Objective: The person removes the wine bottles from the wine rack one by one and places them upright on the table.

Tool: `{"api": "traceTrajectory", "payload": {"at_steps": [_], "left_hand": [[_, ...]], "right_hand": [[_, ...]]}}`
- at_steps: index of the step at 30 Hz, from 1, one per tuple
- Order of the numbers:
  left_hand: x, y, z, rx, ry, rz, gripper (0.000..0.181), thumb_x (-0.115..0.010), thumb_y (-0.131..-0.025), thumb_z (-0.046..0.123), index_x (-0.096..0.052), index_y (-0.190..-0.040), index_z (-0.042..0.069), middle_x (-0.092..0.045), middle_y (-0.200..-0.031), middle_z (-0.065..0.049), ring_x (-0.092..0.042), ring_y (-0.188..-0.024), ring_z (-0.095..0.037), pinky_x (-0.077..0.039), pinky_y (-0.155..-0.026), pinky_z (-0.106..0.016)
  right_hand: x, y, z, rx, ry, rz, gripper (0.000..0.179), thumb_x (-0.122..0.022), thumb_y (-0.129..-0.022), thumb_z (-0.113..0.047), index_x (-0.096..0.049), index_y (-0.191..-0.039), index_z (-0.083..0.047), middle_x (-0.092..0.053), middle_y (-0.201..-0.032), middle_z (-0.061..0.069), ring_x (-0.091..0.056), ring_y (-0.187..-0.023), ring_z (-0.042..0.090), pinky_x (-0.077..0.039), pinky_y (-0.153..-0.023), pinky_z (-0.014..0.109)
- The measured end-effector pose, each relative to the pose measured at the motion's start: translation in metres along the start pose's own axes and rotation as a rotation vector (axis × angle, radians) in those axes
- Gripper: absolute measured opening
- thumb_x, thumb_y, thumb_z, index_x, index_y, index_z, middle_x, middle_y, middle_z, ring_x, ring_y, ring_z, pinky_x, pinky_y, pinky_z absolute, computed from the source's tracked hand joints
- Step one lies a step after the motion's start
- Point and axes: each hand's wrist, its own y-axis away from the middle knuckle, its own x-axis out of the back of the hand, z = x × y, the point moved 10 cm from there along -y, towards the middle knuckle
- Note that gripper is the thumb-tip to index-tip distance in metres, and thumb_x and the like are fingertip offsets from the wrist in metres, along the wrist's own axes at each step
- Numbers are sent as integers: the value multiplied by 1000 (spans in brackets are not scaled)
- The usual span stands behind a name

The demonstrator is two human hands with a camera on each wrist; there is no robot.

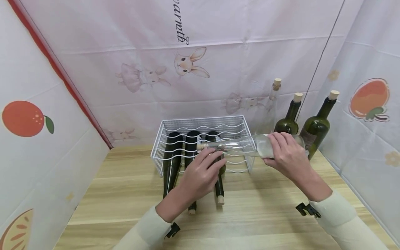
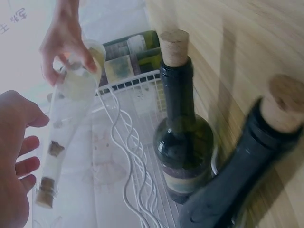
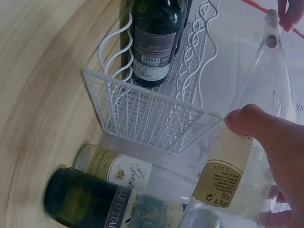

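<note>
Pale sleeves (image 1: 340,210) overhung the desk (image 1: 256,211); the right hand (image 1: 289,154) gripped a clear bottle (image 1: 240,145); the left hand (image 1: 200,173), fingers apart, perhaps touched its neck.

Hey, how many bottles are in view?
7: three dark bottles in the white rack, one clear bottle in the right hand, another clear bottle and two green bottles standing at the right. Others may be hidden.

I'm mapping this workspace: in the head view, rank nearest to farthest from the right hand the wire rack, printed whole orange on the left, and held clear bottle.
1. Clear bottle: held in the right hand.
2. Wire rack: left of that hand.
3. Printed whole orange: far left.
</note>
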Motion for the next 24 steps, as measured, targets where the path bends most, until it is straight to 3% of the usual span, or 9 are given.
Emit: {"api": "traceTrajectory", "payload": {"at_steps": [6, 11, 16, 20, 24], "left_hand": [[5, 14, -10, 24, 31, -43, 37, -70, -88, 8, -73, -125, 11, -72, -129, -12, -65, -123, -30, -52, -113, -37], [10, 29, -22, 62, 74, -40, 37, -67, -88, 6, -73, -125, 9, -72, -129, -13, -65, -122, -31, -55, -109, -37], [13, 46, -37, 138, 97, -33, 36, -66, -89, 5, -74, -124, 7, -73, -127, -13, -66, -121, -31, -56, -105, -39], [14, 62, -51, 205, 97, -31, 36, -70, -87, 3, -73, -123, 5, -74, -124, -13, -66, -117, -32, -56, -103, -40], [14, 82, -68, 295, 113, -47, 39, -72, -86, 1, -72, -124, 4, -74, -123, -14, -66, -114, -33, -55, -101, -42]], "right_hand": [[1, 7, 9, -45, -12, 15, 73, -76, -72, -40, -64, -121, 12, -70, -109, 27, -67, -95, 47, -63, -69, 59], [-1, 13, 15, -81, -31, 2, 72, -73, -73, -43, -65, -120, 11, -70, -110, 27, -66, -97, 48, -62, -65, 61], [-1, 19, 24, -143, -88, 15, 72, -75, -70, -42, -65, -120, 8, -70, -109, 26, -65, -98, 46, -60, -61, 62], [-2, 25, 31, -201, -130, 36, 78, -60, -87, -61, -66, -119, 10, -69, -109, 27, -63, -97, 47, -59, -61, 64], [-5, 32, 38, -246, -164, 22, 87, -53, -90, -69, -64, -120, 11, -68, -110, 29, -63, -98, 48, -60, -65, 63]]}}
